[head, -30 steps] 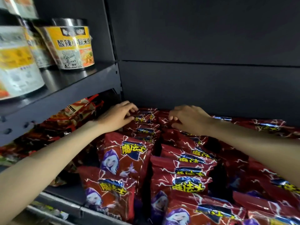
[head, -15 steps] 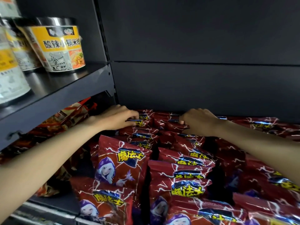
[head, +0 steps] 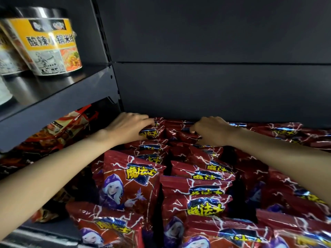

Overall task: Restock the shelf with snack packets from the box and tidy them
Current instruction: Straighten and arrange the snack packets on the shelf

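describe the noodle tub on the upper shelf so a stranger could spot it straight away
Start at the dark upper shelf on the left, above the red snack packets. The nearest tub stands at its right end. Its bright yellow band with black characters and silver lid set it apart from the blurred tubs behind.

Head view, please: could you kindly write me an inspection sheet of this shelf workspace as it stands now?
Surface: dark metal shelf, almost wholly covered by packets; bare strip at the front left.
Job's things: red snack packets in overlapping rows running to the back; box not in view.
Clutter: other reddish packets in the left bay.
Grippers: left hand and right hand both at the back row, fingers curled onto packets; whether either grips one cannot be told.
Cables: nothing seen.
Surroundings: dark back panel; noodle cups on the upper left shelf.
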The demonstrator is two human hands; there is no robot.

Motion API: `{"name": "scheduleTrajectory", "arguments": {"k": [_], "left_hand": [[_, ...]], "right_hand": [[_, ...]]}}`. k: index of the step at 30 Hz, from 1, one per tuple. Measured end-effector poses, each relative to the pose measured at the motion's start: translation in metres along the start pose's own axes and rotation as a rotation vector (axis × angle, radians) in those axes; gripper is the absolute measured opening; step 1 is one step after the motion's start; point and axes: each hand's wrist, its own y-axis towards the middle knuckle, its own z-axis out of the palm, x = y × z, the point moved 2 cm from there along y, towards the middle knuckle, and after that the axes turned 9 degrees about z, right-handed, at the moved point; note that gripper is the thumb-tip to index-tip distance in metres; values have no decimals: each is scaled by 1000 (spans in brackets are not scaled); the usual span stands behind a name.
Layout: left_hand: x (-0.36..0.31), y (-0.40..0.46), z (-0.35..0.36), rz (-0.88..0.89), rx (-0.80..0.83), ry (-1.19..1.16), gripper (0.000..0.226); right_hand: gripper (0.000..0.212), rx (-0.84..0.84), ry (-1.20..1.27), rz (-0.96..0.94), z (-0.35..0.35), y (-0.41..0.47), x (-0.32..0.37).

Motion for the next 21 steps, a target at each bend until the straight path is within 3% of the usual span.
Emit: {"name": "scheduleTrajectory", "arguments": {"k": [4,10,15,21], "left_hand": [[-1,-2,-2,65,-108,57,54],[-1,-6,0,52,-116,-84,45],[-2,-7,0,39,-79,-130,44],[0,-4,-16,-30,-71,-197,39]], "right_hand": [[41,-54,104,-26,-3,3,3],[41,-146,164,-11,-6,11,19],[28,-193,116,-20,3,20,35],[31,-82,414,-37,-12,5,9]]}}
